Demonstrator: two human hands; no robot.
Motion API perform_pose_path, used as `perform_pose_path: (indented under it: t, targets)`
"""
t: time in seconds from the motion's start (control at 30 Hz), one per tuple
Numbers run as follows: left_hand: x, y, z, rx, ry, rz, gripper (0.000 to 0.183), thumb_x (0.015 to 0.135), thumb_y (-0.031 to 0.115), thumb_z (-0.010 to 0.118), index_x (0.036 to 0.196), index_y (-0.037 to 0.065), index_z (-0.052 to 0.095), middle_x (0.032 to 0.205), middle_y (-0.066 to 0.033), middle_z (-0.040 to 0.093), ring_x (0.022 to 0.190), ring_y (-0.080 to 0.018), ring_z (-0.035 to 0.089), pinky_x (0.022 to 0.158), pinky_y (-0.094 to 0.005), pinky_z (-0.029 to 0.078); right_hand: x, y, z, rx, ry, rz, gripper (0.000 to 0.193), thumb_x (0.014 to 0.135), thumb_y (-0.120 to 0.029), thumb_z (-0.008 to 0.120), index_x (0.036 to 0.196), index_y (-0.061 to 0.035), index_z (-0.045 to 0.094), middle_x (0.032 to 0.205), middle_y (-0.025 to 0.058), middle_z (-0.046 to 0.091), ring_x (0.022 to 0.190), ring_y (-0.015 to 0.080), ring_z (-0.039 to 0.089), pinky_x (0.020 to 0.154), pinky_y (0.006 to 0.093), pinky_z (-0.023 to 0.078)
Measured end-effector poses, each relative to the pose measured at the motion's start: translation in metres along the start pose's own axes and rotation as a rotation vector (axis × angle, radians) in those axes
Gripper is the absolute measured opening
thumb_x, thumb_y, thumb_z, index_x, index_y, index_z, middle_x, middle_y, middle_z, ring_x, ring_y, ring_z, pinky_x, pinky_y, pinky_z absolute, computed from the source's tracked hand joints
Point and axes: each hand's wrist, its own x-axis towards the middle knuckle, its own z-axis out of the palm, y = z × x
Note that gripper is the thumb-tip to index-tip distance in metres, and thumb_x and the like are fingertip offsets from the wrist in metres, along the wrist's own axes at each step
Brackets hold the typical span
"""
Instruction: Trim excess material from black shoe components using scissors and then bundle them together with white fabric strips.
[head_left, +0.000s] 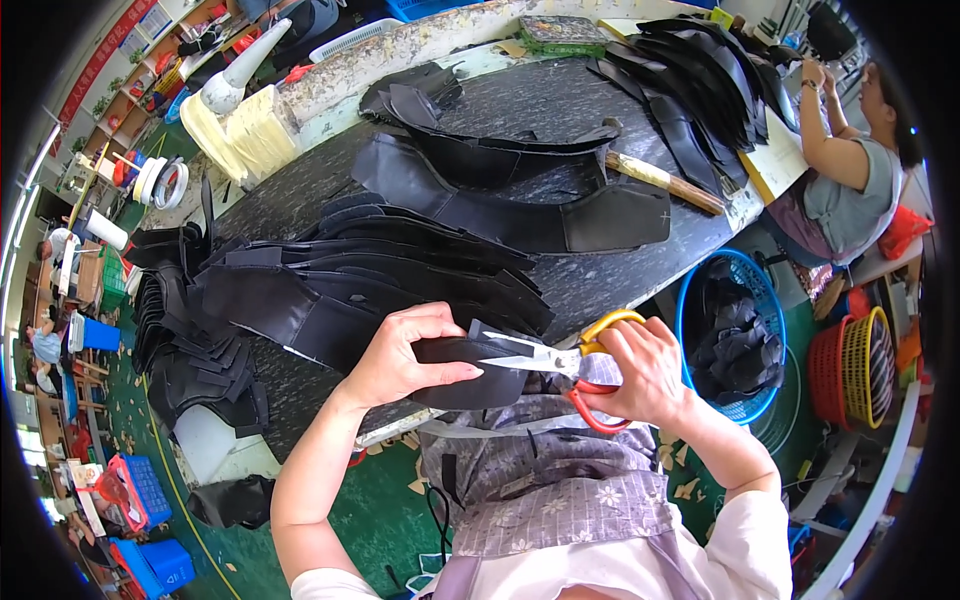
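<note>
The left hand pinches a small black piece between thumb and fingers, holding it at the near edge of the table, in front of the person's body. The right hand is curled around the handles of a pair of scissors, one handle yellow, the other red. Their silvery blades point left and stand slightly parted at the black piece; whether they are biting into it is hard to tell.

Just beyond the left hand, a fanned stack of black, leather-like pieces spreads across the dark, speckled table. Farther back lie larger curved black pieces, and near their right end rests a stick-like tool with a wooden handle. A second black stack sits at the far right of the table.

Beside the right forearm, below table level, a round blue basket holds crumpled black pieces. The person wears a greyish, flower-patterned apron over a pale top. Pale scraps dot the green floor. At the upper right, a co-worker sits with raised hands, near red and yellow baskets.
</note>
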Motion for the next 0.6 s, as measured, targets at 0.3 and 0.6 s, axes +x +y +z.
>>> perform_pose_path:
  t: [0.3,0.6]
  targets:
    - [-0.001,0.002,0.001,0.05,0.019,0.006,0.031,0.066,0.019,0.084,0.084,-0.001,0.068,0.074,-0.0051,0.056,0.068,-0.0163,0.054,0.064,-0.0281,0.044,0.006,0.002,0.009,0.078,0.02,-0.084,0.044,0.066,-0.041,0.08,0.08,-0.0081,0.056,0.065,0.004,0.053,0.058,0.022,0.059,0.054,0.0327,0.045]
    - [0.015,0.025,0.012,0.773,0.347,0.246,0.043,0.066,0.032,0.082,0.095,0.008,0.061,0.096,-0.0061,0.054,0.094,-0.0257,0.053,0.082,-0.0377,0.042,-0.029,0.009,-0.002,0.234,-0.061,0.141,0.046,0.064,-0.038,0.083,0.081,-0.0039,0.058,0.062,0.0084,0.056,0.053,0.0262,0.059,0.052,0.0341,0.047]
